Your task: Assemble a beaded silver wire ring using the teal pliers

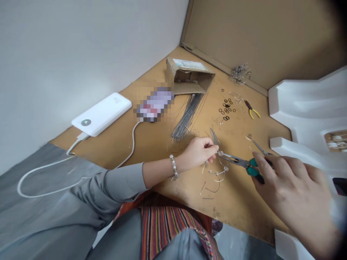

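Note:
My left hand (199,154) is closed in a pinch on a strand of beaded wire (225,169) that hangs below the fingers with clear beads on it. In my right hand (290,184) is a pair of long-nose pliers (251,167) with green handles. The plier tips meet a clear bead (220,153) right at my left fingertips; whether the jaws are fully closed is too small to tell. A few thin wires (213,136) stick up behind the pinch. Several bent wire offcuts (211,187) lie on the table below.
A cardboard box (189,74) lies open toward me, with a bundle of straight wires (187,117) in front. Black rings (227,106), yellow-handled pliers (252,109) and tangled wire (240,74) lie further back. A power bank (101,113) is cabled to a phone (155,104). White foam (311,101) borders the right.

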{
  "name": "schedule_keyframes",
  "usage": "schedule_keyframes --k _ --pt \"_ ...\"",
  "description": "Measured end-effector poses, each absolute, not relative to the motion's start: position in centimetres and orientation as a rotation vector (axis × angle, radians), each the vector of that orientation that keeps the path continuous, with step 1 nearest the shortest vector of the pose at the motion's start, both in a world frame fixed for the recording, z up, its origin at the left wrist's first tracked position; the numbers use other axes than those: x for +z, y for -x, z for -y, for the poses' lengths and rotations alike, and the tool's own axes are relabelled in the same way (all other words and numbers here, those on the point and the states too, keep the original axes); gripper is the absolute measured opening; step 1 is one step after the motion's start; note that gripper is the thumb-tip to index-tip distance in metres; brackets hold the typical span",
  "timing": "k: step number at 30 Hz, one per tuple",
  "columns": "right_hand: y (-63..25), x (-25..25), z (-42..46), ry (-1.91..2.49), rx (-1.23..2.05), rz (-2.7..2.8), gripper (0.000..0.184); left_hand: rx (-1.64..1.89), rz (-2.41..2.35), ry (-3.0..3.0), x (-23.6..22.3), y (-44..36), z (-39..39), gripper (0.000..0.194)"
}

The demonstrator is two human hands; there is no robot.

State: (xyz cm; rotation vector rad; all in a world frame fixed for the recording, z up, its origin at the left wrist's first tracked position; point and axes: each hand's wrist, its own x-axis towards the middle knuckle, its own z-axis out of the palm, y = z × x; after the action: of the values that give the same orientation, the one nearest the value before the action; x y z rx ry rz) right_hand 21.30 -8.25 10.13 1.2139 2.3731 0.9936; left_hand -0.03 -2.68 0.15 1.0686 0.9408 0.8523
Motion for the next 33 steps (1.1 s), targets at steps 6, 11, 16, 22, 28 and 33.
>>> schedule_keyframes --k 6,11,16,22,28,33 --pt "-21.28 10.09 8.21 -1.187 0.982 -2.399 0.036 0.829 -0.961 -1.039 0.45 -0.04 2.79 0.021" --pt "-21.17 10.11 8.01 -1.173 1.008 -2.394 0.034 0.853 -0.973 -1.037 0.44 -0.09 2.92 0.022" --pt "-20.76 10.30 7.51 -1.133 1.056 -2.441 0.027 0.851 -0.960 -0.998 0.29 -0.20 2.89 0.022" --pt "-20.96 10.20 7.45 -1.132 1.049 -2.447 0.025 0.860 -0.980 -1.004 0.32 -0.19 2.92 0.022" --pt "-20.60 10.11 7.79 -1.191 1.011 -2.404 0.023 0.846 -0.961 -0.936 0.15 -0.30 2.84 0.020" --pt "-21.12 10.11 7.32 -1.283 0.858 -2.440 0.022 0.788 -0.842 -0.888 0.17 0.04 2.49 0.010"
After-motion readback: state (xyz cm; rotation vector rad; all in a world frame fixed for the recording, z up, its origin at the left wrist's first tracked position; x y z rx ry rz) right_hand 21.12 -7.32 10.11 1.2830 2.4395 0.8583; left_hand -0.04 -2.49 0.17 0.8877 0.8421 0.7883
